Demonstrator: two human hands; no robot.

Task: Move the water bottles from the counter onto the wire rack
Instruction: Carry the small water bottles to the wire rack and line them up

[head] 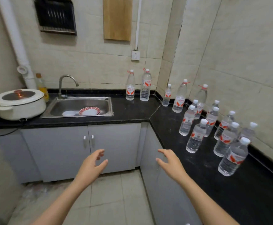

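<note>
Several clear water bottles with red-and-white labels stand upright on the black counter. Two tall ones stand against the back wall right of the sink. A cluster of several more fills the right arm of the counter, the nearest at the far right. My left hand and my right hand hover in front of the grey cabinets, fingers loosely spread, holding nothing. The right hand is left of the nearest bottles, not touching them. No wire rack is in view.
A steel sink holds a red-rimmed plate and a white bowl, with a tap behind. A white electric pot sits at the left, a yellow bottle behind it. A dark dish rack and wooden board hang on the wall.
</note>
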